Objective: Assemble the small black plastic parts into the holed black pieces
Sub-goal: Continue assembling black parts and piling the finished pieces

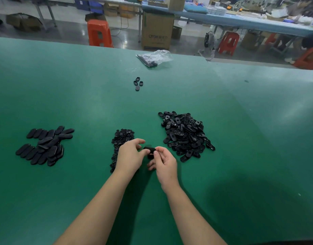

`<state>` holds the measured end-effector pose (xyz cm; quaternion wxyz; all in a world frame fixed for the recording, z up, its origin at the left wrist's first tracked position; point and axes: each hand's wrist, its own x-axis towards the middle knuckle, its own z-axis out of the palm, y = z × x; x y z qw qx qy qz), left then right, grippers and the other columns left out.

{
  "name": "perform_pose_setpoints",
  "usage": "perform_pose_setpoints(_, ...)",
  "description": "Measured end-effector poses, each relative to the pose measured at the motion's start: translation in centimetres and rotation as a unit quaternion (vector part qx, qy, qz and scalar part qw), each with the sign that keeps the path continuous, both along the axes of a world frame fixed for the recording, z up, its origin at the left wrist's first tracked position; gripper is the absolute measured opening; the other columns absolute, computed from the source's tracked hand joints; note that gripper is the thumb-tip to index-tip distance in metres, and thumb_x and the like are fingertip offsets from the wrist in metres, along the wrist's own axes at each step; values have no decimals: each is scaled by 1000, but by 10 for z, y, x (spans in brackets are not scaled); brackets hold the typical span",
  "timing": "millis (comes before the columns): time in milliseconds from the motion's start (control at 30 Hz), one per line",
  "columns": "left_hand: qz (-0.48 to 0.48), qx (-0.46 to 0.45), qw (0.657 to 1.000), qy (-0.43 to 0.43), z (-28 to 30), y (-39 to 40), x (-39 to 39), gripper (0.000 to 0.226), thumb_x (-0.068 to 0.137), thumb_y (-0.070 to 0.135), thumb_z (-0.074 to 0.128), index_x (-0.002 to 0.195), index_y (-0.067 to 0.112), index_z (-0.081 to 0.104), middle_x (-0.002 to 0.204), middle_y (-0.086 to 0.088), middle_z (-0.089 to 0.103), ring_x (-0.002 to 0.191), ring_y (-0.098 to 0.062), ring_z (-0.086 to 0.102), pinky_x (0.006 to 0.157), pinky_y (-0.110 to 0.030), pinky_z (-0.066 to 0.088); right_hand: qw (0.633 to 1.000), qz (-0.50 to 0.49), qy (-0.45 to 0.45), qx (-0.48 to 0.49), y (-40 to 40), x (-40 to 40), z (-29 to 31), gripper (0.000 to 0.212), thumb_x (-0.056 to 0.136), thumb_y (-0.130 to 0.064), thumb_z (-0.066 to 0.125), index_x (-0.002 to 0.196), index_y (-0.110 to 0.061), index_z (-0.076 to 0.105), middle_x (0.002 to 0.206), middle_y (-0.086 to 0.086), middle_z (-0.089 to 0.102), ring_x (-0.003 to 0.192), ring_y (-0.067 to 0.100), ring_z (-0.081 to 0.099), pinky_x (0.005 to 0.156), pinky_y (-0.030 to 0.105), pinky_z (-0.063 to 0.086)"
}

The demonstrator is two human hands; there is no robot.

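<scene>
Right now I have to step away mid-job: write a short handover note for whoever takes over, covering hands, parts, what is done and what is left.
Left hand and right hand: both pinch one black oval plastic piece between them above the green table mat; whether its insert is seated cannot be told.
Parts: heap of small black plastic inserts just beyond the left hand; big heap of holed black oval pieces to the right.
Done: stack of closed black ovals at the left looks finished.
Left: the large right heap remains. Four loose ovals and a clear plastic bag lie farther off.
</scene>
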<state>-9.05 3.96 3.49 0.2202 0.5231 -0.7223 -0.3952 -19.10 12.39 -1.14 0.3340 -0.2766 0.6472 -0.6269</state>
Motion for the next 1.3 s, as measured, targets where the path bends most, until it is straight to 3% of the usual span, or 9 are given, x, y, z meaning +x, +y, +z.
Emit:
perform_pose_setpoints(100, -15, 68, 996, 47, -5, -4, 4, 6, 84, 21, 79, 86, 23, 73, 81, -1, 73, 44, -14, 60, 44, -24, 47, 1000, 5, 4, 1, 1, 1, 0, 12, 103, -9, 54, 104, -18, 62, 82, 5, 73, 59, 18, 66, 56, 33, 55)
perform_pose_setpoints(200, -7, 89, 994, 70, -9, -5, 8, 9, 83, 19, 80, 79, 22, 73, 73, -1, 71, 35, -14, 55, 36, -21, 39, 1000, 13, 6, 5, 1, 1, 1, 19, 104, -9, 51, 108, -23, 63, 75, 3, 73, 58, 17, 66, 57, 33, 56)
perform_pose_setpoints(400, -16, 130, 984, 119, -9, -1, 7, 9, 81, 9, 82, 78, 13, 74, 69, -3, 72, 45, -5, 58, 41, -25, 49, 1000, 23, 16, 9, 1, 1, 4, 22, 102, -8, 55, 104, -24, 70, 63, 0, 68, 54, 12, 60, 56, 24, 52)
perform_pose_setpoints(500, -15, 120, 987, 102, -9, 0, 6, 9, 80, 11, 83, 78, 13, 74, 72, -4, 73, 48, -10, 60, 44, -31, 53, 999, 26, 21, 13, 2, 0, 4, 21, 102, -7, 55, 101, -21, 71, 60, -2, 65, 53, 10, 57, 55, 22, 49)
perform_pose_setpoints(667, -71, 29, 996, -38, 1, -5, 7, 12, 84, 25, 78, 76, 28, 69, 76, 7, 73, 40, -15, 63, 48, -22, 47, 999, 31, 39, 19, 1, 1, 4, 28, 102, -8, 55, 96, -29, 72, 58, -6, 62, 53, 8, 55, 55, 21, 50)
perform_pose_setpoints(867, -85, -1, 990, -113, 11, -8, 6, 8, 85, 28, 76, 81, 26, 70, 72, 3, 73, 42, -10, 63, 62, -29, 58, 996, 40, 72, 34, 2, 1, 4, 29, 103, -11, 55, 99, -32, 73, 59, -7, 61, 52, 9, 55, 59, 21, 50)
perform_pose_setpoints(967, -82, -19, 986, -144, 13, -10, 7, 10, 82, 31, 77, 77, 31, 69, 76, 5, 73, 63, -13, 69, 71, -33, 59, 994, 48, 88, 37, 3, 3, 6, 29, 103, -10, 55, 101, -32, 73, 59, -13, 63, 52, 4, 56, 58, 16, 49)
perform_pose_setpoints(1067, -51, -38, 989, -135, 11, -10, 7, 15, 78, 33, 79, 87, 28, 68, 85, 11, 69, 84, -14, 65, 79, -33, 56, 994, 51, 91, 37, 4, 3, 8, 28, 103, -11, 56, 104, -32, 74, 60, -11, 64, 52, 5, 57, 59, 17, 50)
perform_pose_setpoints(1300, 7, -25, 996, -80, 1, -3, 4, 14, 81, 29, 78, 75, 23, 68, 74, 7, 67, 71, -11, 62, 61, -27, 44, 995, 42, 81, 33, 3, 1, 5, 28, 103, -13, 57, 103, -37, 71, 61, -5, 68, 53, 12, 62, 62, 23, 55)
